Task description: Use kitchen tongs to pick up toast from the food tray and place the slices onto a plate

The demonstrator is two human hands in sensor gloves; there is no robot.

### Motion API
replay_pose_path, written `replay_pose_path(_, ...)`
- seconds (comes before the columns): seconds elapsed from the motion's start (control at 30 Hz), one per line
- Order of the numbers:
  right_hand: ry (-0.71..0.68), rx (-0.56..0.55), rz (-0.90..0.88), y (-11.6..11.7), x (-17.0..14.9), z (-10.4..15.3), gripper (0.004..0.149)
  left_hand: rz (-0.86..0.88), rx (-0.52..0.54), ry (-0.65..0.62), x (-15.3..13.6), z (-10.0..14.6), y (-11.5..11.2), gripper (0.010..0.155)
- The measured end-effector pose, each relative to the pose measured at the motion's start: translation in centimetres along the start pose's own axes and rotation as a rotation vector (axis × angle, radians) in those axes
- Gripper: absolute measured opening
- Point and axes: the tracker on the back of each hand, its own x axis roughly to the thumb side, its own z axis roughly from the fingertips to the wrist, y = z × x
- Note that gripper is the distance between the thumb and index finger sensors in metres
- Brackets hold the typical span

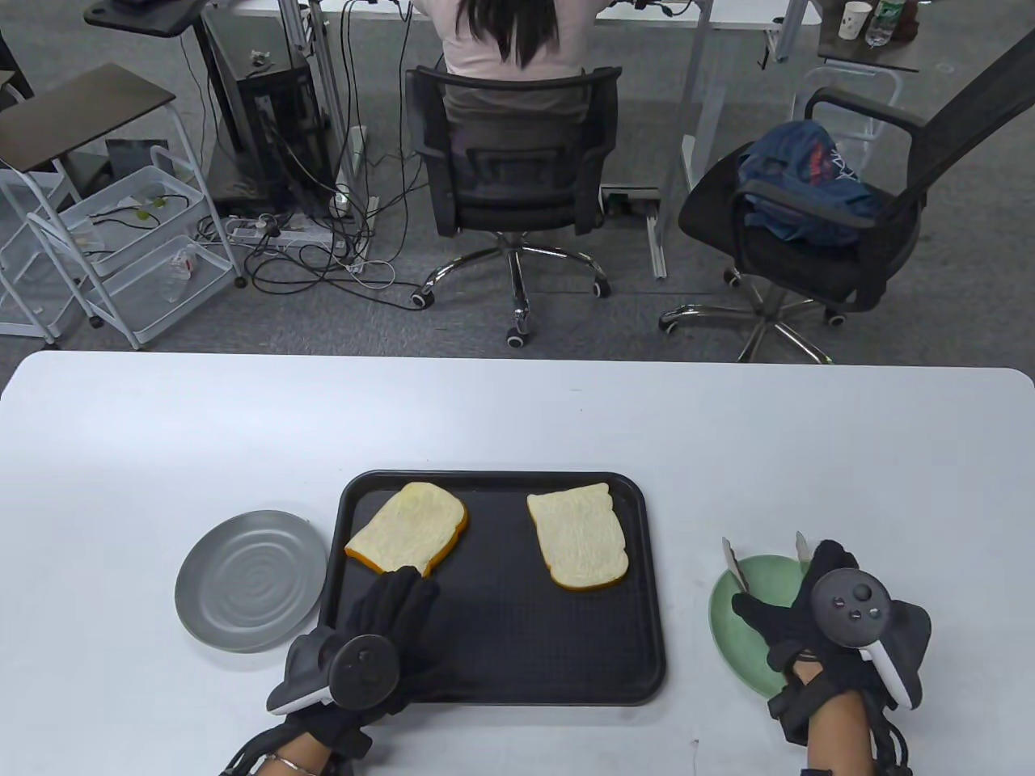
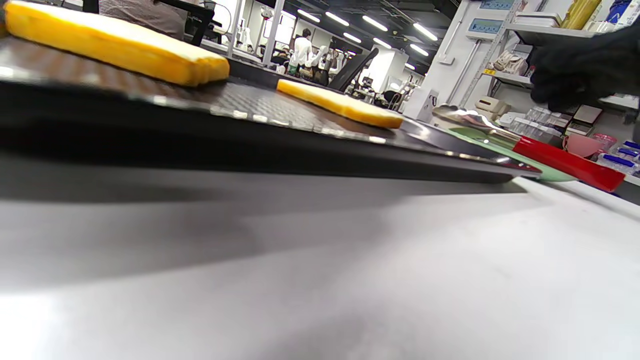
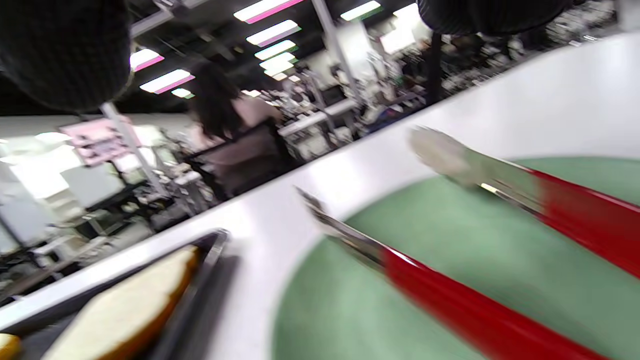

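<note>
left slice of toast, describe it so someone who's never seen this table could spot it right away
Find the black food tray in the middle of the white table. Two slices lie on its far half; this toast is in the far left corner, nearest the grey plate, just beyond the left hand. Unlike the paler right slice, it is yellower with an orange crust edge.
</note>
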Motion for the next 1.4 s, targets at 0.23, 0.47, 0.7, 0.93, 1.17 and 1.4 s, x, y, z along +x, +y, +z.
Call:
replay_pose_path(0.23,0.253,0.199,0.073,2.9,-3.1,-0.4,0.119,-0.004,0.007,0.002,-0.1,0.1,0.1,0.103)
replay_pose_path(0.47,0.331,0.269,0.212,4.5,-2.9,-1.4,0.110,-0.010,0.001,0.004,-0.2,0.1,0.1,0.103)
replay_pose_path(0.7,0.359,0.270,0.377,5.8,-2.4,-2.1,0.105,-0.017,0.002,0.003,-0.1,0.1,0.1,0.103)
replay_pose_path(0.93,0.352,0.238,0.390,5.6,-2.1,-2.1,0.108,-0.028,0.009,0.002,0.0,0.2,0.3,0.102)
replay_pose_path(1.17,0.292,0.135,0.278,4.2,-0.1,-1.6,0.107,-0.025,0.017,0.000,0.0,0.2,0.4,0.102)
replay_pose_path(1.4,0.115,0.036,0.193,3.0,5.1,-0.8,0.109,-0.014,-0.006,-0.022,0.5,0.1,0.1,0.102)
